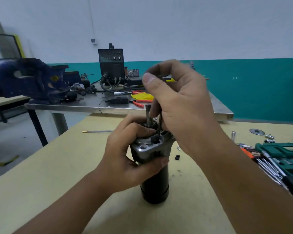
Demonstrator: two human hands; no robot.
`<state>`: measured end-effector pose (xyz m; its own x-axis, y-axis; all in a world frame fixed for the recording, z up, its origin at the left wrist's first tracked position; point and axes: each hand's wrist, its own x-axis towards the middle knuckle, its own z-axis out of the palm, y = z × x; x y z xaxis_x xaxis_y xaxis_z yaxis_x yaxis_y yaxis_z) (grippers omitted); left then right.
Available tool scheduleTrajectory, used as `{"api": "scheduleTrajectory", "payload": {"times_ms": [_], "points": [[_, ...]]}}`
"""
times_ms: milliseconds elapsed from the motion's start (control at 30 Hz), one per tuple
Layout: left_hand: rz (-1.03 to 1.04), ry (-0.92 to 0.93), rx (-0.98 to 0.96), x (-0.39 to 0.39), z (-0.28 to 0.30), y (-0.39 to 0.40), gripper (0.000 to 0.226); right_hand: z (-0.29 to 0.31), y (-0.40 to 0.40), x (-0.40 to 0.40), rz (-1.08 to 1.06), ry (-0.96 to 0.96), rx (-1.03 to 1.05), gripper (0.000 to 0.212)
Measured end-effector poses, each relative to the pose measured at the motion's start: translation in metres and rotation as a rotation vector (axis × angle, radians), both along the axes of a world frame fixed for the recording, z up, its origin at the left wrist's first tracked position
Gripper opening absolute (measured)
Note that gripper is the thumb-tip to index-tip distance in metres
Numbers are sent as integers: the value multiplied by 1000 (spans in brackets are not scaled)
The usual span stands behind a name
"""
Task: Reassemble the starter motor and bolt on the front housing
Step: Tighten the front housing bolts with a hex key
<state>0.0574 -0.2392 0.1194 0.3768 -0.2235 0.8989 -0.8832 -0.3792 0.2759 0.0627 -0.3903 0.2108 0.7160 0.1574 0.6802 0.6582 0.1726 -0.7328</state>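
Observation:
A starter motor with a black cylindrical body stands upright on the yellow bench. Its silver front housing sits on top, with the shaft sticking up. My left hand grips the housing from the left, thumb at the front. My right hand is above it and holds a dark hex key upright. The key's tip sits in a bolt hole of the housing.
A green tool case with sockets and screwdrivers lies at the right. A washer, small sockets and a small black part lie near it. Behind stands a steel table with a blue vise, a welder and pliers.

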Motion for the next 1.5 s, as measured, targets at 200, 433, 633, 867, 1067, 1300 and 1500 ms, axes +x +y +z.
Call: {"api": "scheduleTrajectory", "payload": {"times_ms": [200, 433, 633, 867, 1067, 1300, 1500], "points": [[13, 37, -4, 3, -1, 4, 40, 5, -7, 6, 434, 143, 8, 15], [-22, 20, 17, 1, 3, 0, 41, 5, -3, 3, 326, 193, 105, 18], [20, -5, 8, 1, 3, -1, 40, 0, 7, -1, -319, -340, 19, 36], [17, 57, -17, 4, 3, 3, 45, -7, 9, 0, 157, -276, -38, 25], [17, 41, -10, 4, 1, 4, 48, -12, 7, 8, 236, -212, -16, 25], [23, 40, -9, 5, 2, 5, 45, -6, -3, 11, 545, -29, -46, 30], [27, 13, 7, 1, 1, 2, 43, -3, -6, 14, 621, 86, -23, 21]]}}
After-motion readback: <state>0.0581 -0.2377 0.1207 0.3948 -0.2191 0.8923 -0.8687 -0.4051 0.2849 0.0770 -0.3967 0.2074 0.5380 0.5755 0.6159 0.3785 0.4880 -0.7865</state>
